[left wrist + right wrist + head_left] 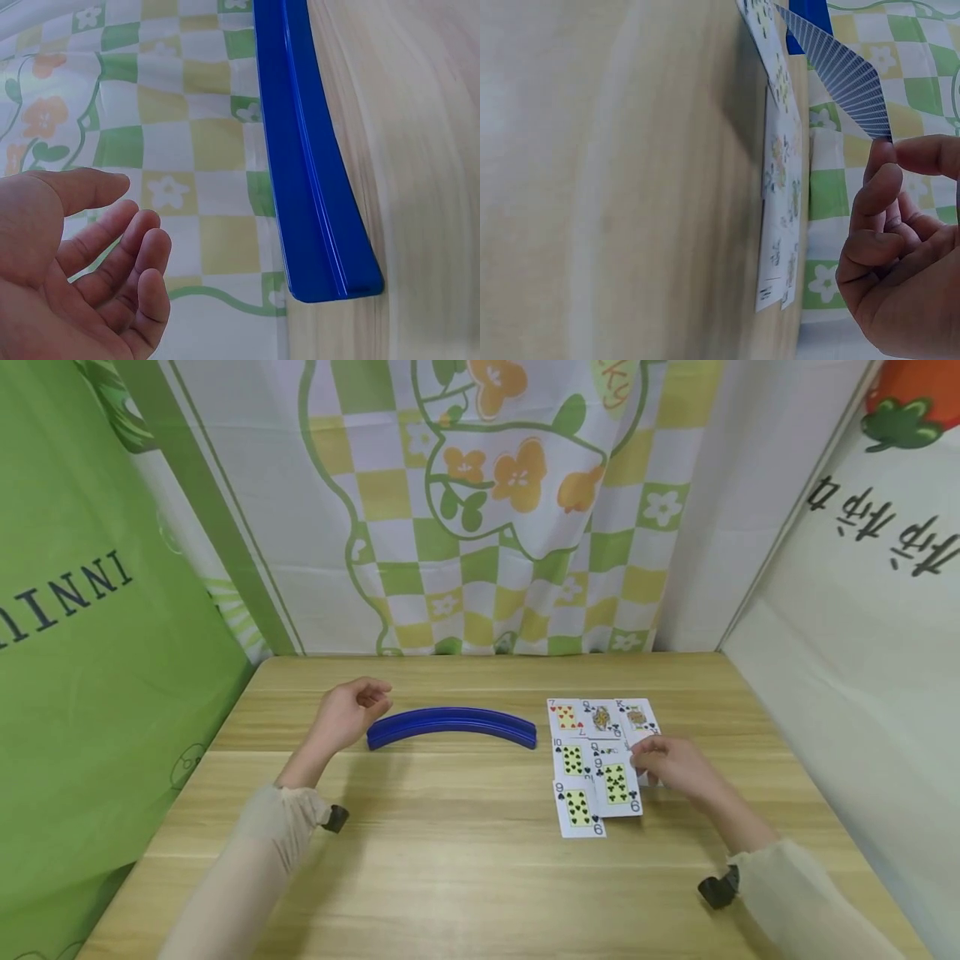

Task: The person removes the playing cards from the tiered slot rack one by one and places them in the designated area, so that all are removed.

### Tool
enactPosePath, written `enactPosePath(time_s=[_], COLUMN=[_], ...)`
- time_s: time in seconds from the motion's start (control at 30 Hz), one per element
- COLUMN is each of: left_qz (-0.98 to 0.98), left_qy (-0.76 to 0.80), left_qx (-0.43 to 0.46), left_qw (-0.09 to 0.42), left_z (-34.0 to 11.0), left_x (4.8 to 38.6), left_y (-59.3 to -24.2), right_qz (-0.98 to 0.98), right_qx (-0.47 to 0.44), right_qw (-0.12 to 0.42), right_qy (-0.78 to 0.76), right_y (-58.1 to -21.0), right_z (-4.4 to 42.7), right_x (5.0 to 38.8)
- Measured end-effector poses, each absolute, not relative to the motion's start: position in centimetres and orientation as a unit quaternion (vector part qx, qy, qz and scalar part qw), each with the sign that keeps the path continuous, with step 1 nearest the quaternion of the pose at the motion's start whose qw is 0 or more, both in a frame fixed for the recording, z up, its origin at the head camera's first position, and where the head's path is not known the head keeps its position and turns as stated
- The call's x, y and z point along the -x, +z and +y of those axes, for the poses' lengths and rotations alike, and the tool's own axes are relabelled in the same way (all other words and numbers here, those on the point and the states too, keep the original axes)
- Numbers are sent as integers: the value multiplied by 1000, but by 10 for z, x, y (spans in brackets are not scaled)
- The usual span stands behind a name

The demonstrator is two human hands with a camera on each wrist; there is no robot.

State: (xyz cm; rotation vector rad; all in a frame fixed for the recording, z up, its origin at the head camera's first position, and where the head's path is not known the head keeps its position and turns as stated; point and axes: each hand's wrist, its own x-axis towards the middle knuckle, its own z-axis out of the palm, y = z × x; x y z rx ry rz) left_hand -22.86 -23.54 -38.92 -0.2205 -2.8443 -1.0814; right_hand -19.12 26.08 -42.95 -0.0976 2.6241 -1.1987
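My right hand (678,766) pinches a nine of clubs (617,783) by its edge between thumb and index finger. In the right wrist view, the striped back of this playing card (853,81) tilts up off the table. Below and around it, face-up cards lie in overlapping rows, among them a seven of hearts (566,717), a king (637,717), a ten of spades (572,761) and a nine of spades (577,810). My left hand (347,712) hovers, fingers loosely bent and holding nothing, by the left end of a curved blue card holder (450,719). No cards stand in its groove.
The wooden table (450,877) carries the holder at centre back and the cards to the right. Behind it hangs a checkered curtain (480,568). A green cloth (112,693) encloses the left side, a white cloth (862,652) the right.
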Motion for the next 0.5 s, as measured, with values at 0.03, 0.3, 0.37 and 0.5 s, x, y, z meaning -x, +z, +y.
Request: enactPosePath(time_s=[0.03,0.3,0.37,0.5], left_qz=[-931,-930,-931,-929], left_qy=[-355,-353,-352,-354], left_qx=[74,85,85,92], left_qw=[45,47,47,50], left_z=[-235,-228,-226,-220], left_x=[229,232,234,238], left_y=[-389,-386,-386,-383], right_qz=[903,904,904,914], right_qx=[36,39,37,41], right_qw=[128,154,158,149], right_qy=[-408,-398,-397,-375], right_y=[-431,-443,-445,-447], right_z=[262,266,267,267], right_x=[190,179,177,174])
